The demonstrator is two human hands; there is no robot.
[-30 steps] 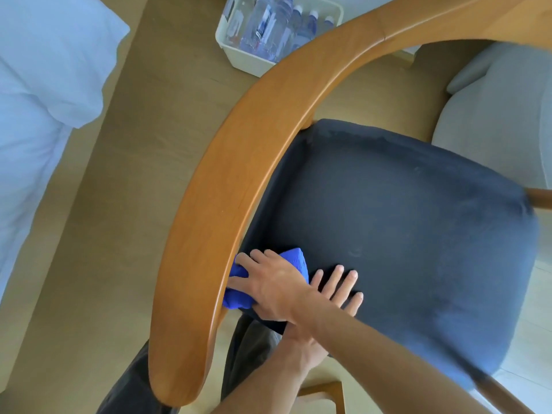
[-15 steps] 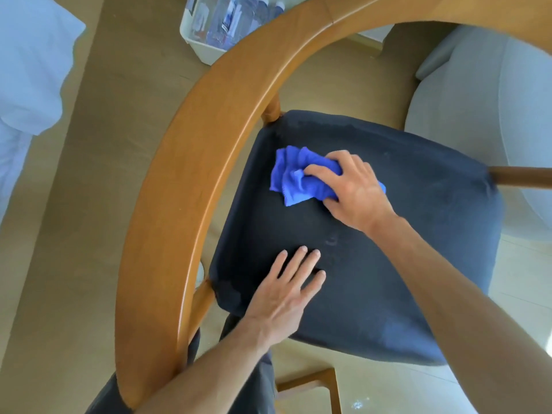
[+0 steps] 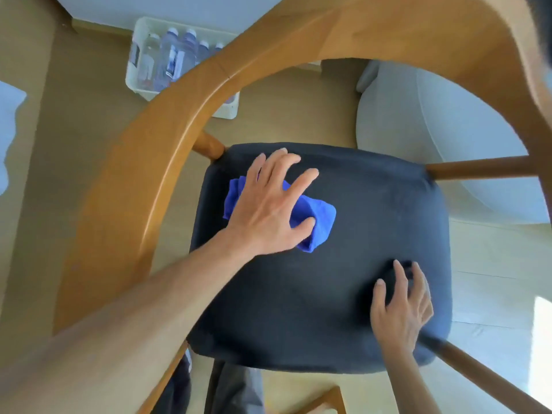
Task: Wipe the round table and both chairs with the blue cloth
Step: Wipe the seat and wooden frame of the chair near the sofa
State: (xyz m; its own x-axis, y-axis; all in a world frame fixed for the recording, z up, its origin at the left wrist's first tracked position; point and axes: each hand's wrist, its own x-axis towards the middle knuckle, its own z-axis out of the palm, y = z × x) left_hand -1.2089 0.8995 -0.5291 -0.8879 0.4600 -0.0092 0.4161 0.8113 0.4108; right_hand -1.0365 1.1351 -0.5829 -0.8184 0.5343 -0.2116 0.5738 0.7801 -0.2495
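Left hand [image 3: 265,210], fingers spread, presses the crumpled blue cloth [image 3: 313,222] onto the dark padded chair seat [image 3: 298,309]; right hand [image 3: 401,309] rests flat, fingers straight, near the seat's front edge

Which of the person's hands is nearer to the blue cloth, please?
Left. The left hand presses on top of the blue cloth; the right hand rests on the chair seat, clear of it.

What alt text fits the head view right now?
The left hand presses the blue cloth onto the dark seat cushion of a wooden chair, fingers spread. The right hand rests on the cushion's near right corner.
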